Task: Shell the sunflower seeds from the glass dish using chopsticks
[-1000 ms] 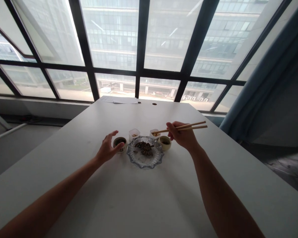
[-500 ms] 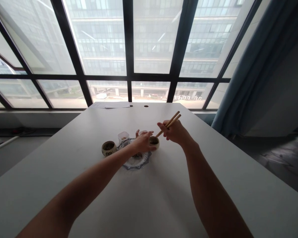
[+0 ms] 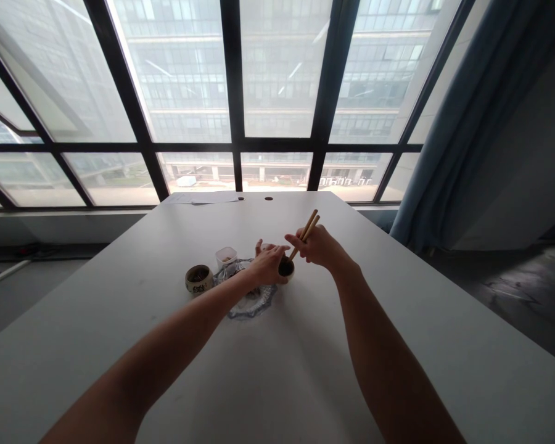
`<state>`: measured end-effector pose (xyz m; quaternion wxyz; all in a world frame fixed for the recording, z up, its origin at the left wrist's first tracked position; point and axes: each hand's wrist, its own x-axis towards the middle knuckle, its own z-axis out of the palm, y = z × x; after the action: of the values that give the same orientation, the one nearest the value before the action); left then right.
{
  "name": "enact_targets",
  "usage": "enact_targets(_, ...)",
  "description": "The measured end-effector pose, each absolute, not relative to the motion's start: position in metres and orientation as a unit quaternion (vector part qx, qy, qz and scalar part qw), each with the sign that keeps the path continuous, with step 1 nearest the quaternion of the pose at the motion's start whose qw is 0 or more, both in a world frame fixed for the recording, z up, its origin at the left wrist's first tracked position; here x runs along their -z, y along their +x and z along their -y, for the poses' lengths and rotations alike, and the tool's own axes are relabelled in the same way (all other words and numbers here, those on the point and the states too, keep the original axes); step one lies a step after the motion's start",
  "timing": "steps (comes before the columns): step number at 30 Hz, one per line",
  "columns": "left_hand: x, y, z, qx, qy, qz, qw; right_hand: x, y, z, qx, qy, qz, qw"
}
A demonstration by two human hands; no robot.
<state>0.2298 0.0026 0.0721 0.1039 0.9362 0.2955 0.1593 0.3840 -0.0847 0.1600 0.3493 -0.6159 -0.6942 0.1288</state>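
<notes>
The left hand (image 3: 267, 265) reaches over the glass dish (image 3: 261, 304) and holds the right cup (image 3: 290, 276), thumb at the near side and fingers spread over the far side, open only as wide as the cup. Whether this cup rests on the white tabletop (image 3: 240, 376) or is slightly raised, I cannot tell. The right hand (image 3: 320, 246) is closed around a pair of wooden chopsticks (image 3: 304, 233), which slant down with their lower ends at the mouth of the right cup; their tips are too small to make out. The scalloped dish stands between the two cups, its dark contents mostly hidden under the left hand and forearm. The left cup (image 3: 199, 281), pale with dark markings and a dark inside, stands upright beside the dish. Just behind the dish is a small clear container (image 3: 226, 256) with a little food in it. Papers (image 3: 203, 198) lie at the far edge, near the window (image 3: 277, 143), and a blue curtain (image 3: 437, 160) hangs at the right.
</notes>
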Motion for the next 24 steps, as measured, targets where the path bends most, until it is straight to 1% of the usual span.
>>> enact_targets(3, -0.070, 0.227, -0.005, -0.161, 0.934, -0.298, 0.113, -0.155, 0.388, 0.080, -0.114, -0.623, 0.694, 0.343)
enact_targets(8, -0.065, 0.226, -0.013, -0.164, 0.933, -0.302, 0.106, -0.156, 0.386, 0.079, -0.087, -0.635, 0.675, 0.367)
enact_targets(11, -0.067, 0.226, -0.014, -0.151, 0.935, -0.303, 0.104, -0.157, 0.383, 0.080, -0.062, -0.635, 0.652, 0.410)
enact_targets(14, -0.078, 0.212, -0.013, -0.144, 0.940, -0.287, 0.117, -0.158, 0.381, 0.080, -0.031, -0.615, 0.627, 0.477)
enact_targets(17, -0.090, 0.176, -0.016, -0.199, 0.929, -0.283, 0.134, -0.158, 0.377, 0.081, -0.055, -0.582, 0.612, 0.533)
enact_targets(19, -0.093, 0.142, -0.020, -0.259, 0.905, -0.315, 0.126, -0.156, 0.372, 0.080, -0.117, -0.568, 0.628, 0.518)
enact_targets(22, -0.083, 0.088, -0.028, -0.336, 0.860, -0.372, 0.098, -0.148, 0.362, 0.078, -0.206, -0.545, 0.695, 0.422)
enact_targets(24, -0.067, 0.058, -0.032, -0.371, 0.832, -0.400, 0.096, -0.140, 0.356, 0.074, -0.226, -0.528, 0.732, 0.367)
